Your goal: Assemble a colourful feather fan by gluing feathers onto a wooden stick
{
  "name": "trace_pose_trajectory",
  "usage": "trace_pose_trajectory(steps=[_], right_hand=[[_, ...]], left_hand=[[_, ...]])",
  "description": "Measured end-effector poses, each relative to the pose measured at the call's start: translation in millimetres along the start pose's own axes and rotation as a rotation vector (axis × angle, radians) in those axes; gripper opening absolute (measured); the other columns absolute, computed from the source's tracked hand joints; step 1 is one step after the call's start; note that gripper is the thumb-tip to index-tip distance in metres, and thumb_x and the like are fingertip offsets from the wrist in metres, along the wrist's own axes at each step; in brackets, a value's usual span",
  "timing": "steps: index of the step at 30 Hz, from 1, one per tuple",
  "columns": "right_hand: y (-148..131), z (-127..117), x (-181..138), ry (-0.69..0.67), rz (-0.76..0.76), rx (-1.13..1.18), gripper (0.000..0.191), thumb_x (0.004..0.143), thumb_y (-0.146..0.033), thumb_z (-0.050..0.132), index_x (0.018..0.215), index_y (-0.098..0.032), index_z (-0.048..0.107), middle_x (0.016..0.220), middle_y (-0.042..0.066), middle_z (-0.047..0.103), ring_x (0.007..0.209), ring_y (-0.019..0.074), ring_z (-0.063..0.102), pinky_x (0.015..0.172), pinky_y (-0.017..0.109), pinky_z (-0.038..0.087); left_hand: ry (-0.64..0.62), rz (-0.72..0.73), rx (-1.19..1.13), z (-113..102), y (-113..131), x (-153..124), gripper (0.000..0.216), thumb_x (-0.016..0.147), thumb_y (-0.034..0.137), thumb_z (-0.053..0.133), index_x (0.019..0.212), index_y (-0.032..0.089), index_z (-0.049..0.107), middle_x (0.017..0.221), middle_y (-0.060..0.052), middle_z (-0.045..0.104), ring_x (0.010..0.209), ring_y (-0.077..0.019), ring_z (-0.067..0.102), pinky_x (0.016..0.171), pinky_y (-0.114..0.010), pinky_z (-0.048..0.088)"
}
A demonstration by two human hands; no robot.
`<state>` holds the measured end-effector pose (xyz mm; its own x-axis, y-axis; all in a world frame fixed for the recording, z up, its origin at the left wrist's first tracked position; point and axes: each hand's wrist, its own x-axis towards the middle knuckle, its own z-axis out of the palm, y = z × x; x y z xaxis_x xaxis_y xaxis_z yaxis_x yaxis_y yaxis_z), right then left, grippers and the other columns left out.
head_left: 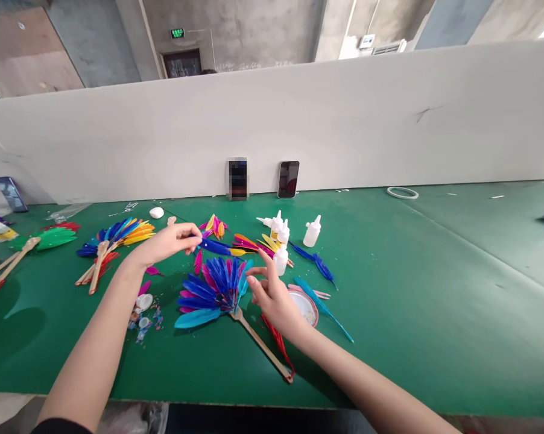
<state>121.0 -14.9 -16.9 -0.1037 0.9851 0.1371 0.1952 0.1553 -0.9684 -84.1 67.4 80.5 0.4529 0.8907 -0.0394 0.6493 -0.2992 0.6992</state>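
Note:
My left hand (177,242) is raised over the table with thumb and fingers pinched at the end of a blue feather (218,246), which points right. Below it lies a feather fan (213,292) of dark blue, magenta and turquoise feathers. Its wooden handle (263,346) slants toward the front edge and carries a red tassel (278,340). My right hand (274,295) hovers at the fan's right side, fingers apart and nothing seen in them. Its fingertips are near a turquoise feather (245,278) on the fan's edge; whether they touch is unclear.
White glue bottles (312,231) stand behind my right hand. A round white lid (304,306) and a loose turquoise feather (324,307) lie right of it. Sequins (145,319) are scattered at left, with more fans (111,241) beyond. Two phones (289,179) lean on the white partition (344,120).

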Motion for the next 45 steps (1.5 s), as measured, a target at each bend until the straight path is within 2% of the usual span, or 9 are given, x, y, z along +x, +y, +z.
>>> trace_pose_trajectory(steps=[3, 8, 15, 18, 22, 28, 36, 39, 45], right_hand=[[0, 0, 3, -0.111, 0.059, 0.159, 0.043, 0.080, -0.037, 0.036, 0.119, -0.017, 0.036, 0.083, 0.004, 0.055, 0.049, 0.0083, 0.047, 0.049, 0.024, 0.040], [-2, -1, 4, -0.245, 0.115, 0.229, 0.025, 0.075, -0.038, 0.044, 0.082, -0.016, 0.053, 0.055, -0.004, 0.049, 0.042, 0.0064, 0.040, 0.044, 0.022, 0.034], [-2, -3, 4, -0.182, 0.211, 0.345, 0.021, 0.072, -0.038, 0.046, 0.076, -0.018, 0.047, 0.059, -0.003, 0.057, 0.044, 0.0066, 0.046, 0.047, 0.021, 0.035], [-1, -3, 4, -0.154, 0.248, 0.365, 0.019, 0.071, -0.037, 0.047, 0.076, -0.019, 0.045, 0.061, -0.003, 0.058, 0.044, 0.0067, 0.048, 0.047, 0.021, 0.035], [-2, -4, 4, -0.130, 0.290, 0.410, 0.018, 0.070, -0.035, 0.049, 0.076, -0.019, 0.043, 0.066, -0.003, 0.061, 0.045, 0.0064, 0.049, 0.048, 0.021, 0.035], [-5, -7, 3, -0.126, 0.323, 0.473, 0.017, 0.067, -0.031, 0.052, 0.074, -0.019, 0.043, 0.072, -0.001, 0.064, 0.048, 0.0058, 0.051, 0.051, 0.021, 0.038], [-6, -6, 3, -0.128, 0.307, 0.450, 0.018, 0.067, -0.030, 0.053, 0.071, -0.020, 0.039, 0.074, 0.000, 0.066, 0.050, 0.0071, 0.056, 0.051, 0.021, 0.039], [-6, -6, 3, -0.136, 0.308, 0.451, 0.019, 0.067, -0.030, 0.054, 0.071, -0.020, 0.038, 0.073, -0.001, 0.066, 0.049, 0.0071, 0.056, 0.050, 0.020, 0.039], [-7, -7, 2, -0.146, 0.324, 0.458, 0.020, 0.068, -0.031, 0.054, 0.071, -0.020, 0.037, 0.072, -0.001, 0.066, 0.050, 0.0075, 0.057, 0.051, 0.021, 0.040]], left_hand=[[-0.116, -0.031, -0.028, 11, -4, -2, 0.020, 0.074, 0.037, 0.048, 0.069, 0.018, 0.049, 0.058, 0.004, 0.048, 0.056, -0.0101, 0.046, 0.054, -0.022, 0.037], [-0.182, -0.034, -0.065, 23, -14, 3, 0.020, 0.074, 0.038, 0.048, 0.069, 0.018, 0.048, 0.060, 0.004, 0.049, 0.056, -0.0103, 0.046, 0.055, -0.022, 0.036], [0.282, -0.160, 0.092, 14, -58, 12, 0.015, 0.074, 0.031, 0.044, 0.068, 0.018, 0.050, 0.061, 0.001, 0.053, 0.058, -0.0139, 0.052, 0.061, -0.026, 0.040], [0.265, -0.276, 0.296, 14, -76, 11, 0.015, 0.072, 0.026, 0.044, 0.079, 0.020, 0.057, 0.068, -0.001, 0.058, 0.065, -0.0176, 0.057, 0.063, -0.027, 0.040], [0.183, -0.232, 0.472, 22, -87, 13, 0.032, 0.074, 0.023, 0.041, 0.101, 0.021, 0.058, 0.086, -0.006, 0.059, 0.077, -0.0199, 0.058, 0.071, -0.029, 0.042], [0.180, -0.180, 0.603, 28, -90, 18, 0.027, 0.072, 0.018, 0.044, 0.093, 0.019, 0.061, 0.099, -0.008, 0.059, 0.100, -0.0225, 0.052, 0.089, -0.031, 0.036], [0.166, -0.232, 0.595, 25, -83, 17, 0.013, 0.072, 0.022, 0.046, 0.061, 0.019, 0.051, 0.076, -0.008, 0.060, 0.078, -0.0235, 0.057, 0.072, -0.032, 0.041], [0.190, -0.268, 0.573, 25, -82, 16, 0.003, 0.067, 0.016, 0.048, 0.067, 0.019, 0.050, 0.078, -0.007, 0.060, 0.077, -0.0225, 0.057, 0.069, -0.031, 0.040], [0.252, -0.371, 0.482, 26, -84, 15, 0.024, 0.059, 0.008, 0.046, 0.081, 0.015, 0.051, 0.063, -0.005, 0.057, 0.067, -0.0243, 0.058, 0.062, -0.032, 0.040]])
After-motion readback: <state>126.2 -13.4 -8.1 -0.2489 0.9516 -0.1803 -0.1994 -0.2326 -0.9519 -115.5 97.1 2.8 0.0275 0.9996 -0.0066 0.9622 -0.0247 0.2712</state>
